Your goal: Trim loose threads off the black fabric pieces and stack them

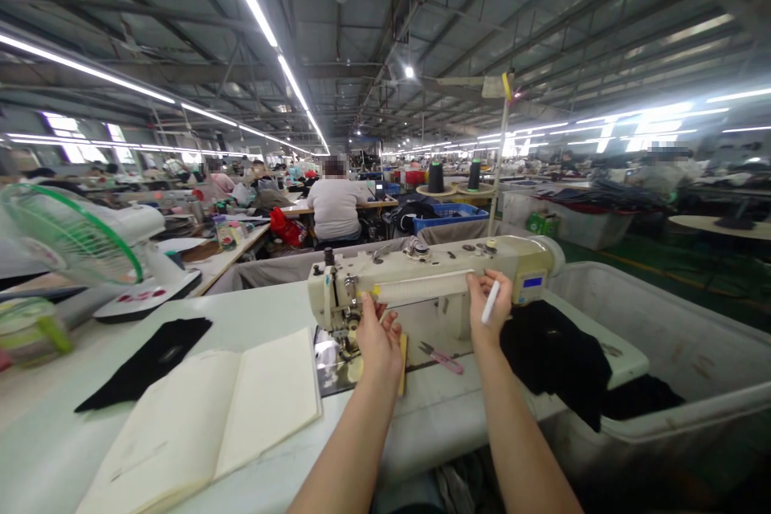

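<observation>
A cream-coloured sewing machine (pixel 518 257) stands in front of me, with a long white strip (pixel 425 287) along the front of its arm. My left hand (pixel 379 333) is at the strip's left end, near the needle head, thumb and fingers closed at its edge. At the right end, my right hand (pixel 489 309) pinches the strip's edge and also holds a white pen (pixel 491 303), tilted. Pink-handled thread snips (pixel 442 357) lie on the machine bed between my forearms. Left of the machine is an open notebook (pixel 241 409) with mostly blank pages.
Black fabric pieces lie left on the table (pixel 148 361) and right of the machine (pixel 557 357). A large pale bin (pixel 692 409) borders the right side. A green-rimmed fan (pixel 72 233) stands left. Ahead, a person in a light shirt (pixel 337 205) sits facing away.
</observation>
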The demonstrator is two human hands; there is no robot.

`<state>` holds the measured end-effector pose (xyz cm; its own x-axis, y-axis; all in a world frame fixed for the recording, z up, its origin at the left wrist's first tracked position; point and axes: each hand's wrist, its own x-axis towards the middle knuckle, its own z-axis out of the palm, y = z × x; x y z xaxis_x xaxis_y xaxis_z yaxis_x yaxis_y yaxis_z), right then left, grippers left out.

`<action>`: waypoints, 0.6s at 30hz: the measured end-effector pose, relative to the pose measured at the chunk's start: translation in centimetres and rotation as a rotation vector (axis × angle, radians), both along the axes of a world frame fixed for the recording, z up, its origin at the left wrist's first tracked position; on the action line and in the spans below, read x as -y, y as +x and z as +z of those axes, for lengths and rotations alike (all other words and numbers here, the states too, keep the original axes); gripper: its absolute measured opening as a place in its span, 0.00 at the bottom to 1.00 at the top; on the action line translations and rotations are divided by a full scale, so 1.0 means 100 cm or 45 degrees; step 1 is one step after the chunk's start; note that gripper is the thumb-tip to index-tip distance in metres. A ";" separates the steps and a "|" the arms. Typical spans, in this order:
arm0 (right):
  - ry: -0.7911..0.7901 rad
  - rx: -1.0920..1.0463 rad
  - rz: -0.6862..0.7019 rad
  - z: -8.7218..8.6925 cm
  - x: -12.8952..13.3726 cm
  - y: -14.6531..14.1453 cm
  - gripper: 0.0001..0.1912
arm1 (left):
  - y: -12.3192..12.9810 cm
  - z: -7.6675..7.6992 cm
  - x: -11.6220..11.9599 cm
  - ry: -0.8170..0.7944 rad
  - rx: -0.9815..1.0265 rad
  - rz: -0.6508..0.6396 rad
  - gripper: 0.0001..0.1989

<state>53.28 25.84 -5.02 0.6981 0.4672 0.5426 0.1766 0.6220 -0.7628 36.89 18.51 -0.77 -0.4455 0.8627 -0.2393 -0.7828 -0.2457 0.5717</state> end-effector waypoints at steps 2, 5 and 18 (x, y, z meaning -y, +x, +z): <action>-0.009 0.003 -0.030 0.000 -0.002 0.000 0.22 | 0.000 0.001 0.001 0.013 0.007 -0.012 0.15; -0.022 0.007 -0.062 -0.001 -0.004 0.001 0.21 | 0.000 0.003 0.001 0.021 0.041 -0.032 0.14; -0.058 0.031 -0.116 0.001 -0.002 -0.001 0.24 | 0.000 0.003 -0.002 -0.039 -0.020 0.003 0.18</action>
<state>53.15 26.01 -4.91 0.7257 0.4267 0.5398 0.2501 0.5673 -0.7846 36.87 18.73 -0.48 -0.4514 0.8540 -0.2588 -0.7731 -0.2295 0.5913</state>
